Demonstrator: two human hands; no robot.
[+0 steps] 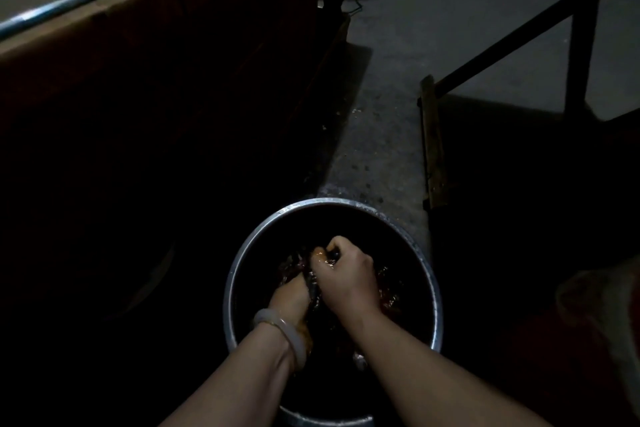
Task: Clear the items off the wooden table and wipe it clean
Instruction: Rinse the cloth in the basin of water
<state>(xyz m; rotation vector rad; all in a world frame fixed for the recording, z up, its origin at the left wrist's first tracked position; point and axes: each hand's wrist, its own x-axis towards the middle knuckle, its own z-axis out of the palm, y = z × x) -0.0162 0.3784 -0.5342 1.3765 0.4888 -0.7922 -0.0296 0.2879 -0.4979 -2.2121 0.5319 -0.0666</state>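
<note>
Metal basin on the floor: both hands, left hand and right hand, gripped the wet cloth, fingers curled tight (rinsing step). Next, probably: wring, wipe desk.

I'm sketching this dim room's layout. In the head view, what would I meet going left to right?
Wooden table → metal basin on the floor, where both hands grip a dark wet cloth → low wooden bench → dark slanted wooden frame.
</note>
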